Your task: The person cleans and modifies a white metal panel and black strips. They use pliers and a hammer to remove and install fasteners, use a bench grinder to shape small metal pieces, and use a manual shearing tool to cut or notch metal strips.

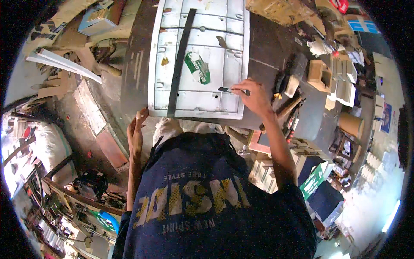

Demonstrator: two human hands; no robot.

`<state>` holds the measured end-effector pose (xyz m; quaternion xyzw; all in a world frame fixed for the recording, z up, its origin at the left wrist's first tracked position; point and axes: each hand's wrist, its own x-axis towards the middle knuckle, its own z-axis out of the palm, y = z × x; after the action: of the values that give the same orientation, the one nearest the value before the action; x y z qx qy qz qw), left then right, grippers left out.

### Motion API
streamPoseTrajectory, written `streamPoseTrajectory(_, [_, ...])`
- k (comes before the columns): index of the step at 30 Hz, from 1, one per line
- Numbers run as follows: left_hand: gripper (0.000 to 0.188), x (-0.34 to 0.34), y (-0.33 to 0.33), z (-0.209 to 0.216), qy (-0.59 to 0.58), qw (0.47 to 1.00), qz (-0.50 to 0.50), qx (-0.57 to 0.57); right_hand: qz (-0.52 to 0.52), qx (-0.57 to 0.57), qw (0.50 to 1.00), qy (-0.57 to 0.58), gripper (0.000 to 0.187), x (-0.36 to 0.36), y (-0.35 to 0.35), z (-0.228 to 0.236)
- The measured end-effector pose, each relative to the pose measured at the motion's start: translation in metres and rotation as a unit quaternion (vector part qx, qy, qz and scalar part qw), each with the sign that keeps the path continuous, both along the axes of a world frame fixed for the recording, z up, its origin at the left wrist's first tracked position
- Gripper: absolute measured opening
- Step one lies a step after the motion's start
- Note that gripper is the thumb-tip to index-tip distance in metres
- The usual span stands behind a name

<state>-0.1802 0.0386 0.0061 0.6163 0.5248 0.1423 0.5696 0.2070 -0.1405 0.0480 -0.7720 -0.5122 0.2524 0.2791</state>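
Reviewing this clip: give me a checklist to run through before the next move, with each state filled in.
1. Right hand grips the small dark piece: ok.
2. Left hand presses on the white panel: cannot tell; it is at the near left corner.
3. Panel rests on the dark table: ok.
4. Black strip parallel to the panel's sides: not ok, it slants.
5. Panel face bare: not ok, a green label is there.

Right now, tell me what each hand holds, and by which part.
Right hand: a small dark flat piece, held toward its right end. Left hand: cannot tell.
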Motion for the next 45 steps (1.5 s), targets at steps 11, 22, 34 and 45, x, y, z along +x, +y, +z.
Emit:
streamPoseTrajectory(11, [0.064, 0.008, 0.01, 0.014, 0.053, 0.998, -0.033, 0.002, 0.043, 0.009, 0.995, -0.093, 0.009, 0.01, -0.014, -0.011])
streamPoseTrajectory(22, [0.053, 0.005, 0.002, 0.017, 0.028, 0.998, -0.011, 0.052, 0.04, 0.007, 0.994, -0.097, 0.013, 0.01, -0.016, -0.021])
streamPoseTrajectory(34, [0.042, 0.194, -0.069, 0.085, -0.093, 0.966, -0.239, 0.047, -0.295, 0.029, 0.878, 0.375, 0.031, -0.042, -0.044, 0.024])
streamPoseTrajectory(45, [0.021, 0.2, -0.098, 0.07, -0.108, 0.957, -0.265, -0.046, -0.355, 0.291, 0.604, 0.652, 0.095, -0.126, -0.096, -0.03])
